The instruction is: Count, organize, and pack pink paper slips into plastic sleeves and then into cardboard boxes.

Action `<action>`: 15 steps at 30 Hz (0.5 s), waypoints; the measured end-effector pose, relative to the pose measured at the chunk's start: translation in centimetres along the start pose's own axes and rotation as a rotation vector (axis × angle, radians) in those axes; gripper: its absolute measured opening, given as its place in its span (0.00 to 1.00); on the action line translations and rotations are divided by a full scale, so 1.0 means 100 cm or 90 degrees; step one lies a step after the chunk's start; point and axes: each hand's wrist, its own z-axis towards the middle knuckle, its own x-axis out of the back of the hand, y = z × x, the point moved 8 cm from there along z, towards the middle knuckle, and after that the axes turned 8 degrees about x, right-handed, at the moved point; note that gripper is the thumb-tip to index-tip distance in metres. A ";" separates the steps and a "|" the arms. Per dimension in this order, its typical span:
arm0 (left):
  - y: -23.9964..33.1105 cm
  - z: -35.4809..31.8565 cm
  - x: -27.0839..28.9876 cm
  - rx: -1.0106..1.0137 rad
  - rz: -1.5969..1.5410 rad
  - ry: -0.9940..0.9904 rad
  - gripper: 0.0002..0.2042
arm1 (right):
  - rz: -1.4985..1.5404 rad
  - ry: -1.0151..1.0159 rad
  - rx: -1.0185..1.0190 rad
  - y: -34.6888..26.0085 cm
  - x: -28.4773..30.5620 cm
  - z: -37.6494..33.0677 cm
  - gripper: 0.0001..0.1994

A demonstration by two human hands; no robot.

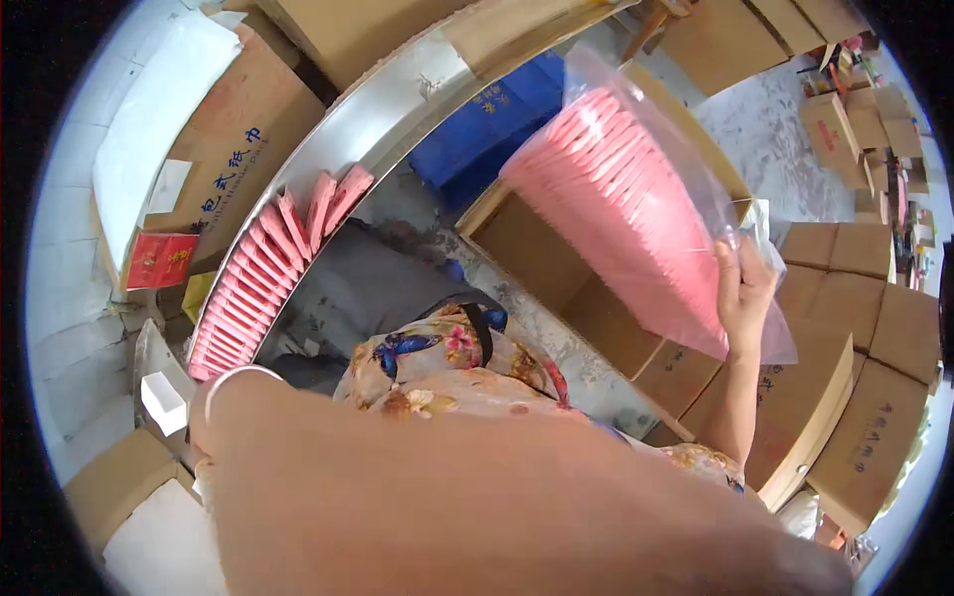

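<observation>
My right hand (747, 283) is closed on one end of a clear plastic bag (636, 214) filled with tightly stacked pink packets. The bag is held tilted over an open cardboard box (527, 248), its far end pointing up and away from me. My left forearm (447, 487) crosses the bottom of the view, very close, with a pale bracelet at the wrist. Only a sliver of my left hand (202, 437) shows beyond it, and its fingers are hidden. Near that wrist, a row of pink packets (248, 283) stands on a curved metal surface; a few at the far end lean over.
A blue box (482, 119) stands beyond the metal counter (397, 99). At left are a large carton (229, 149), a red packet (159, 260) and a small white box (162, 402). Several cardboard boxes (874, 427) are stacked at right.
</observation>
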 end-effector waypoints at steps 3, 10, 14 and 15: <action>-0.029 0.021 -0.054 0.030 -0.054 -0.049 0.13 | 0.029 0.037 -0.093 0.030 0.006 -0.022 0.09; -0.041 -0.015 -0.092 0.076 -0.174 -0.140 0.13 | 0.088 0.058 -0.137 0.050 -0.001 -0.042 0.11; -0.043 -0.025 -0.094 0.100 -0.254 -0.173 0.13 | 0.095 0.039 -0.138 0.046 -0.005 -0.043 0.12; -0.036 -0.036 -0.102 0.106 -0.276 -0.182 0.13 | 0.097 0.033 -0.137 0.045 -0.006 -0.044 0.12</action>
